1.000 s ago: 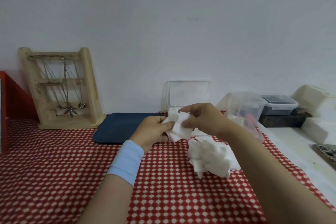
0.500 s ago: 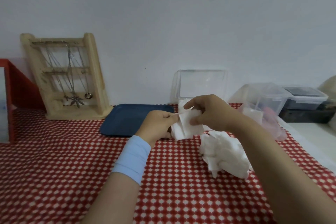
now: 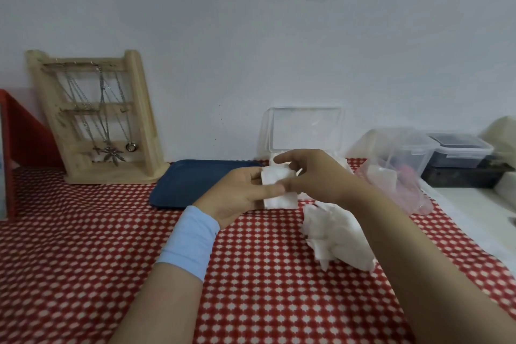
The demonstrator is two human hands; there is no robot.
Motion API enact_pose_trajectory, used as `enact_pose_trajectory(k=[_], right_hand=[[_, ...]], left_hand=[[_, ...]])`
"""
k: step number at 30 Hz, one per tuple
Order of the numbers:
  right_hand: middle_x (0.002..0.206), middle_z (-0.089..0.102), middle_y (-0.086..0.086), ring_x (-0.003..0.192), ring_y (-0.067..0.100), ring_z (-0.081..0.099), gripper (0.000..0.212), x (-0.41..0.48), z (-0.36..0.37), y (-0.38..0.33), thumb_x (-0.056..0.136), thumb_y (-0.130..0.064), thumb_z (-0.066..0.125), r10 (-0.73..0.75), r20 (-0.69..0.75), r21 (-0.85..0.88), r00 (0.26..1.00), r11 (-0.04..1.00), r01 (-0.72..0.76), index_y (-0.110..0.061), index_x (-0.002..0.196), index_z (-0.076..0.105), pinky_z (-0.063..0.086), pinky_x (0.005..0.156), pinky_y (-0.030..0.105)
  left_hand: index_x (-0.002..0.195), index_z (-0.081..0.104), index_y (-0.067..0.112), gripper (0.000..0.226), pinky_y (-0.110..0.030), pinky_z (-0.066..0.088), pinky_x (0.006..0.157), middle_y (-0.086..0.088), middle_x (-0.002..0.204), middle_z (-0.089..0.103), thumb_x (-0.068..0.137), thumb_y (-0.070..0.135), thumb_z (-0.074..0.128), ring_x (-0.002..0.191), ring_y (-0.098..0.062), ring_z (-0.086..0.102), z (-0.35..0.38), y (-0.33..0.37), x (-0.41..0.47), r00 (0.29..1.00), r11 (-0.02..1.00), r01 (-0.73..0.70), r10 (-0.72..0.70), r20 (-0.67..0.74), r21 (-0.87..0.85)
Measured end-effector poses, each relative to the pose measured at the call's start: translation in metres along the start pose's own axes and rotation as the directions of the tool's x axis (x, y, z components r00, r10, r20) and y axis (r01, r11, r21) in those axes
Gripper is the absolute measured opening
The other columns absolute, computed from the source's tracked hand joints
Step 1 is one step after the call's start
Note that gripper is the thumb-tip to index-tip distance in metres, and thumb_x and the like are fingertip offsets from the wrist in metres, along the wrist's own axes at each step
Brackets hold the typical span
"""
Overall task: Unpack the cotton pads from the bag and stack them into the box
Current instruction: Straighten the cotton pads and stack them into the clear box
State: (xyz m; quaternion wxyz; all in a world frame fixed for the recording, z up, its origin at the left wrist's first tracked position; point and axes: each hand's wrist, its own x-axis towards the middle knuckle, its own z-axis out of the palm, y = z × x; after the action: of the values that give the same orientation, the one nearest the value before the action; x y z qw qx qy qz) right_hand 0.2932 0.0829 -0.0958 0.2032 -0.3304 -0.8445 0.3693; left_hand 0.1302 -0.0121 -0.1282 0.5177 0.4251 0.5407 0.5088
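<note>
Left hand and right hand both pinch cotton pad stack above tablecloth, just before open clear box. Pad pile lies right; bare cloth left. Versus earlier: left thumb now crosses stack.

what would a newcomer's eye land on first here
The two hands meet mid-frame: the left hand and right hand hold a small stack of white square cotton pads between them, above the red-and-white checked tablecloth. Just right of them a loose heap of white cotton pads lies on the cloth. At the back left stands a pale wooden jewellery rack hung with chains.
</note>
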Motion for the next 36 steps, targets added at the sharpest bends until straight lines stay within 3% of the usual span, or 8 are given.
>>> enact_pose_trajectory(k=[4, 11, 18, 21, 23, 28, 31, 36], right_hand=[[0.068, 0.069, -0.011, 0.057, 0.001, 0.06, 0.019, -0.003, -0.007, 0.004, 0.078, -0.021, 0.086, 0.051, 0.024, 0.061, 0.998, 0.997, -0.052, -0.017, 0.095, 0.077, 0.048, 0.056, 0.015], [0.085, 0.077, -0.002, 0.067, 0.008, 0.064, 0.017, -0.012, -0.018, 0.008, 0.089, -0.036, 0.074, 0.109, 0.025, 0.131, 0.994, 0.985, -0.112, -0.02, 0.088, 0.079, 0.046, 0.058, 0.017], [0.081, 0.075, -0.01, 0.059, 0.005, 0.063, 0.01, -0.006, -0.036, 0.014, 0.093, -0.023, 0.068, 0.108, -0.056, -0.137, 0.993, 0.984, -0.115, -0.021, 0.088, 0.077, 0.045, 0.053, 0.015], [0.081, 0.072, -0.019, 0.066, -0.004, 0.063, 0.017, -0.01, -0.043, 0.016, 0.087, -0.013, 0.074, 0.11, 0.075, -0.38, 0.991, 0.922, -0.074, -0.028, 0.092, 0.079, 0.046, 0.057, 0.009], [0.088, 0.074, -0.02, 0.08, -0.004, 0.066, 0.024, -0.013, -0.04, 0.014, 0.086, -0.012, 0.074, 0.15, 0.204, -0.483, 0.967, 0.875, -0.034, -0.033, 0.097, 0.079, 0.053, 0.072, 0.014], [0.094, 0.071, -0.021, 0.089, -0.002, 0.065, 0.013, -0.027, -0.05, 0.003, 0.089, -0.027, 0.068, 0.124, 0.23, -0.462, 0.965, 0.887, -0.004, -0.034, 0.097, 0.076, 0.051, 0.078, 0.02], [0.101, 0.073, -0.014, 0.093, 0.007, 0.067, 0.029, -0.037, -0.061, 0.009, 0.084, -0.046, 0.074, 0.273, 0.211, -0.615, 0.938, 0.783, -0.09, -0.026, 0.104, 0.077, 0.054, 0.09, 0.029], [0.101, 0.067, -0.013, 0.095, 0.009, 0.064, 0.039, -0.047, -0.055, 0.013, 0.078, -0.034, 0.085, 0.276, 0.209, -0.567, 0.938, 0.816, -0.114, -0.025, 0.115, 0.074, 0.053, 0.084, 0.023]], left_hand=[[0.127, 0.067, 0.007, 0.043, -0.041, 0.057, 0.099, -0.009, 0.113, 0.077, 0.086, -0.004, 0.074, 0.105, -0.024, 0.074, 0.002, -0.003, 0.003, 0.999, 0.988, -0.009, 0.015, -0.033, 0.152], [0.12, 0.071, 0.016, 0.037, -0.028, 0.057, 0.093, 0.005, 0.108, 0.079, 0.085, 0.009, 0.079, 0.098, -0.009, 0.075, 0.01, -0.002, 0.001, 0.994, 0.948, -0.02, 0.053, -0.096, 0.319], [0.118, 0.071, 0.015, 0.031, -0.029, 0.059, 0.087, 0.003, 0.105, 0.078, 0.088, 0.011, 0.076, 0.096, -0.013, 0.075, 0.012, -0.005, 0.005, 0.982, 0.949, 0.017, 0.044, -0.185, 0.314], [0.119, 0.069, 0.012, 0.03, -0.02, 0.059, 0.071, -0.001, 0.108, 0.076, 0.09, 0.007, 0.074, 0.094, -0.014, 0.074, 0.013, -0.007, 0.007, 0.97, 0.97, 0.016, 0.044, -0.24, 0.241], [0.12, 0.067, 0.015, 0.03, -0.021, 0.058, 0.076, 0.0, 0.11, 0.075, 0.09, 0.01, 0.073, 0.097, -0.013, 0.073, 0.014, -0.008, 0.008, 0.965, 0.959, 0.009, 0.065, -0.254, 0.282], [0.117, 0.067, 0.02, 0.028, -0.024, 0.055, 0.083, 0.004, 0.109, 0.074, 0.09, 0.015, 0.074, 0.098, -0.012, 0.07, 0.012, -0.007, 0.008, 0.961, 0.943, 0.013, 0.08, -0.265, 0.334], [0.116, 0.066, 0.02, 0.028, -0.028, 0.056, 0.089, 0.003, 0.111, 0.073, 0.09, 0.013, 0.074, 0.1, -0.013, 0.07, 0.015, -0.006, 0.009, 0.96, 0.947, 0.004, 0.086, -0.265, 0.322], [0.118, 0.065, 0.02, 0.029, -0.012, 0.048, 0.07, 0.01, 0.108, 0.071, 0.091, 0.014, 0.072, 0.094, -0.003, 0.068, 0.027, -0.005, 0.007, 0.967, 0.931, -0.029, 0.119, -0.227, 0.363]])
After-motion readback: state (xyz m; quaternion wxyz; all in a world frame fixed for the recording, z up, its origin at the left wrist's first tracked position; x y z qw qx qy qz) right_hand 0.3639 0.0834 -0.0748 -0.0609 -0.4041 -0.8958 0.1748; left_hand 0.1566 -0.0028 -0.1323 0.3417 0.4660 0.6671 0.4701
